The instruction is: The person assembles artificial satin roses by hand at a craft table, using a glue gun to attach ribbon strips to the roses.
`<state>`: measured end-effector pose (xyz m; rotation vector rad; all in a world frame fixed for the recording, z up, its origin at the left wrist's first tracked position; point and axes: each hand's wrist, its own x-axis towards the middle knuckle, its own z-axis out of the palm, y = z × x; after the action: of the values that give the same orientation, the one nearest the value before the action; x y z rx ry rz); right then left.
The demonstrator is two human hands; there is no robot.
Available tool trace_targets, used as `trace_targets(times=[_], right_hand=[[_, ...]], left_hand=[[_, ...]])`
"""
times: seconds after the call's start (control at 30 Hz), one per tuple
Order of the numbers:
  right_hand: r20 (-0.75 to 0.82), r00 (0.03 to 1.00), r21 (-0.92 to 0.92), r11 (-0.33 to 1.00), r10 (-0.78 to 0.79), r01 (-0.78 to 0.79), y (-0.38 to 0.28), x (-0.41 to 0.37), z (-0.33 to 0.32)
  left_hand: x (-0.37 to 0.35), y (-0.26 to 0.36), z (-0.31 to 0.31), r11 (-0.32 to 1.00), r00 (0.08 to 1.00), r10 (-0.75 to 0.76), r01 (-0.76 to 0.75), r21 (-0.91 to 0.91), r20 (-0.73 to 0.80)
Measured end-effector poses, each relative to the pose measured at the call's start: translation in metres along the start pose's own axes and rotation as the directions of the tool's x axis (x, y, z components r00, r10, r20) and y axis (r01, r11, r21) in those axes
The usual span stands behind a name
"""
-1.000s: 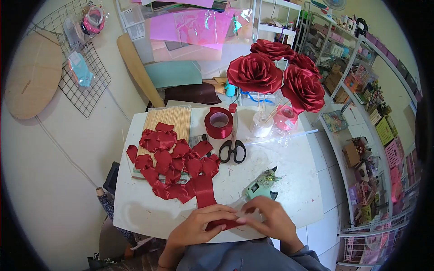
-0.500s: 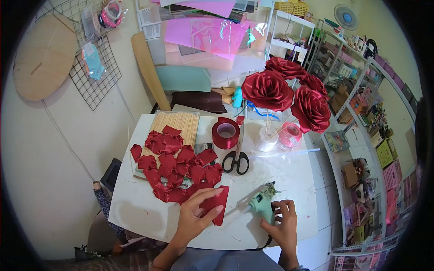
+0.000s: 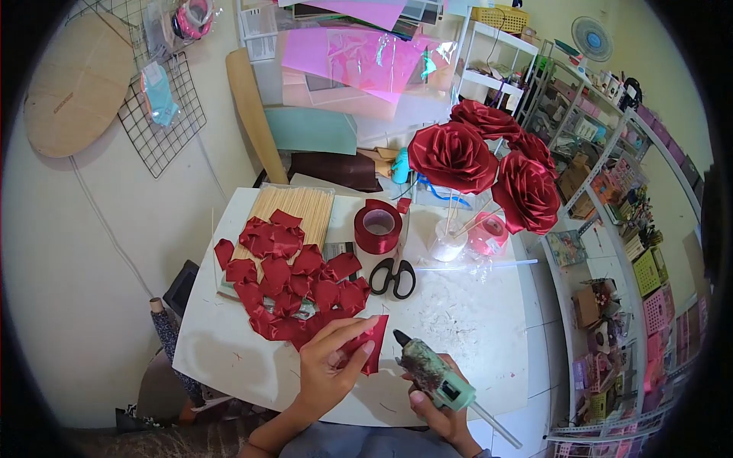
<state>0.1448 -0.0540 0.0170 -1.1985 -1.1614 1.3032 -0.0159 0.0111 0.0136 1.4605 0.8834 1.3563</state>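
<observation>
My left hand pinches a flat piece of dark red satin ribbon near the table's front. In my right hand is a mint-green glue gun, its dark nozzle pointing up and left toward the ribbon piece, a short gap away. A glue stick sticks out of its back end. Left of centre lies a pile of cut red ribbon petals, partly over a bundle of bamboo sticks. Black-handled scissors rest just above my left hand.
A roll of red ribbon stands behind the scissors. Large red ribbon roses rise on sticks from a white holder at the back right, beside a pink roll. Loaded shelves line the right side.
My right hand has lifted the glue gun off the table and turned it, so its nozzle now faces the ribbon. My left hand keeps the ribbon piece in nearly the same place.
</observation>
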Motion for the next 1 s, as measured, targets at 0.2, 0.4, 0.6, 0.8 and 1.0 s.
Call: trace_targets(times=[0.2, 0.4, 0.6, 0.8, 1.0], right_hand=[[0.020, 0.977, -0.270, 0.940, -0.210, 0.208, 0.005, 0.006, 0.001], [0.047, 0.981, -0.317, 0.929, -0.188, 0.193, 0.006, 0.007, 0.003], [0.041, 0.974, -0.322, 0.920, -0.224, 0.225, 0.011, 0.007, 0.004], [0.022, 0.996, -0.310, 0.946, -0.088, 0.090, 0.007, 0.005, 0.003], [0.029, 0.977, -0.390, 0.897, -0.213, 0.208, 0.010, 0.006, -0.001]], left_hand=[[-0.001, -0.001, 0.001, 0.999, 0.999, 0.038, -0.038, 0.016, -0.024], [-0.002, 0.005, 0.001, 0.999, 0.999, -0.034, 0.034, 0.014, -0.009], [-0.002, 0.001, 0.003, 0.997, 0.997, 0.066, -0.064, 0.047, -0.028], [-0.002, 0.003, 0.004, 0.998, 0.997, 0.065, -0.064, 0.015, -0.031], [-0.003, 0.006, 0.001, 1.000, 1.000, 0.011, -0.011, 0.019, 0.002]])
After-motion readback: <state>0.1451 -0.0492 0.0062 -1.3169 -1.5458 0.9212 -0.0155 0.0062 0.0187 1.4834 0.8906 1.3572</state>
